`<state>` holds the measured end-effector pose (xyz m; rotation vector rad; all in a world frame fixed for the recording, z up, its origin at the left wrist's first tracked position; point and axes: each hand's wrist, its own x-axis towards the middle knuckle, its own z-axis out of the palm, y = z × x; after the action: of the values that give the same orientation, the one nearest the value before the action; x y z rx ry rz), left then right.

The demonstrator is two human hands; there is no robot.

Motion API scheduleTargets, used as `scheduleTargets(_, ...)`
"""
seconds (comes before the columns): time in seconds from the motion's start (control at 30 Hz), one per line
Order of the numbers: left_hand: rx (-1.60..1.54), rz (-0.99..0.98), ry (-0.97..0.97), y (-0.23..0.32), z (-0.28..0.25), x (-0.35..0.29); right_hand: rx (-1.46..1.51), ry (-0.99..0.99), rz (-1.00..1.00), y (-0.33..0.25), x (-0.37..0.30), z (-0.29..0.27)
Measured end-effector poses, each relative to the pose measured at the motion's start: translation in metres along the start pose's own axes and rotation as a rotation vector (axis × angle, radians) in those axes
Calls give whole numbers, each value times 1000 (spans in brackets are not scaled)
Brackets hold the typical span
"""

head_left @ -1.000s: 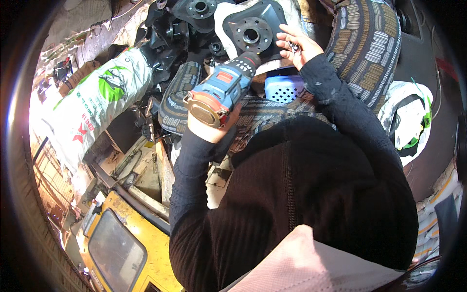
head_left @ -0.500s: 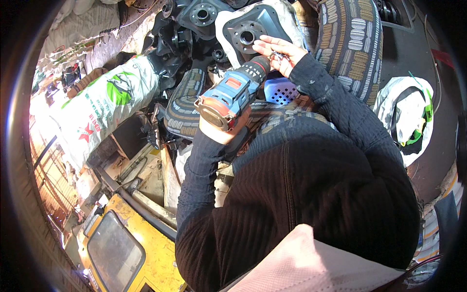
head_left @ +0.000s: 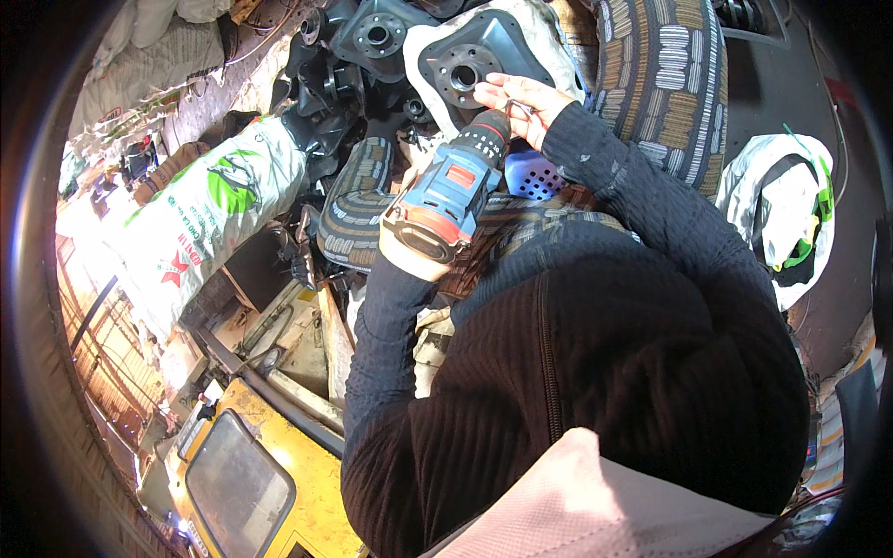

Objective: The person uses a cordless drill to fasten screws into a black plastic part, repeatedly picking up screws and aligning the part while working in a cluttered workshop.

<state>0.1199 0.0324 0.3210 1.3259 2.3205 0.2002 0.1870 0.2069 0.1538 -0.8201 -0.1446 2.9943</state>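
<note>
A blue and red cordless drill (head_left: 456, 191) with a black chuck points up and away from me. My left hand (head_left: 416, 258) is wrapped round its grip, mostly hidden under the tool body. Just beyond the chuck, my right hand (head_left: 528, 104) is half curled, palm partly up, with small shiny screws (head_left: 521, 109) between its fingers and palm. Past the fingertips lies a dark square moulded part (head_left: 502, 54) with a round holed hub (head_left: 463, 78) in its middle, resting on a white sack. A blue-violet perforated shoe (head_left: 533, 177) shows below my right wrist.
More dark hubbed parts (head_left: 377, 37) are heaped at the far left of the work. A white and green sack (head_left: 219, 214) lies to the left. Patterned cushioning (head_left: 662, 93) curves at the right, near an open white bag (head_left: 786, 219). A yellow machine panel (head_left: 307, 465) stands at the lower left.
The drill has shifted slightly right and turned a little in my left hand. My right hand has moved slightly left, its fingers still round the screws.
</note>
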Motion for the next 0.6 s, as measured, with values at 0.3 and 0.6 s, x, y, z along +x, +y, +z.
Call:
scheduleTargets(0.3,-41,77,104,-12,-23,12,-24,108,-6,-3,8,-13)
scheduleTargets(0.6,21,-57,58,-56,-17,52,-300,326,-116,3,14,-20)
